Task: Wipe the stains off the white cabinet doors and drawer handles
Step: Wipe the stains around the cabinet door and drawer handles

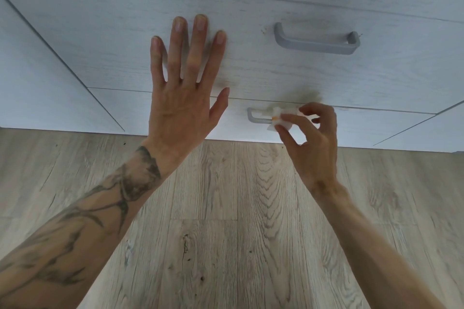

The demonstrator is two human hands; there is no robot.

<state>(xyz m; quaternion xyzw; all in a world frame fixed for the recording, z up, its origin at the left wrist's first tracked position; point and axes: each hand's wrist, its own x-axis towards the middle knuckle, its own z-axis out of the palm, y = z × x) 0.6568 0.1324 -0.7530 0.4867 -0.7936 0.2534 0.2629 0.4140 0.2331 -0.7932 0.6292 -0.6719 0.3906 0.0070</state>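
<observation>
Floor [226, 233]: pale wood-grain planks, nearest the camera, running up to the foot of the cabinet.

Left forearm [75, 221]: tattooed, entering from the lower left; right forearm [364, 233]: bare, entering from the lower right.

Right hand [313, 138]: fingers curled, thumb and fingertips pinching the wipe [281, 120]; wipe small, white, crumpled, with an orange mark on its left edge; held at the lower handle [256, 119].

Lower handle: grey bar on the lower drawer [376, 125], long axis left to right along the drawer front; left end and bend visible; the rest hidden behind wipe and hand.

Left hand [185, 98]: flat, fingers straight and spread, pointing up the cabinet, thumb out to the right; back of hand to the camera; palm facing the upper drawer [251, 70]; whether it presses the front or sits just off it cannot be told.

Smudge [306, 94]: dull greyish patch low on the upper drawer, just above the wipe.

Upper handle [316, 44]: grey bar, long axis left to right, right end slightly lower in view; both ends bend back to the drawer front; well right of the left hand's fingertips.

Specks [263, 31]: small dark marks just left of the upper handle's left end.

Doors: white panel at far left [37, 83]; another at far right [447, 128].
</observation>
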